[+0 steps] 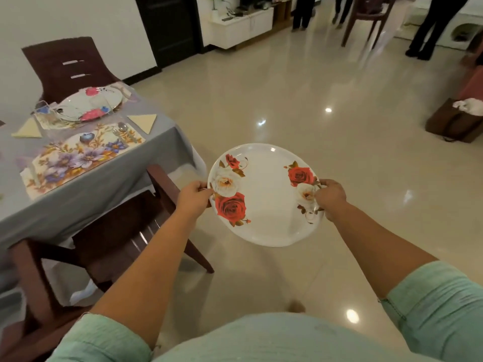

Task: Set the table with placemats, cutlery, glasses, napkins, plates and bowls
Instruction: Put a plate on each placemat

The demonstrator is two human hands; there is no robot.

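Observation:
I hold a white plate with red and white roses (266,197) out over the floor, to the right of the table. My left hand (194,198) grips its left rim and my right hand (330,197) grips its right rim. On the table with a grey cloth (86,202) at the left lies a floral placemat (78,158) with a spoon and fork (120,128) at its far end. Behind it sits a plate with pink flowers (90,104) on another placemat. Two folded cream napkins (143,121) (27,129) lie beside the mats.
A dark wooden chair (125,231) stands pushed against the table's near edge, just left of my left arm. Another chair (65,66) stands at the table's far end. Glossy tiled floor stretches ahead. A brown bag (454,124) sits at the right. People's legs show at the back.

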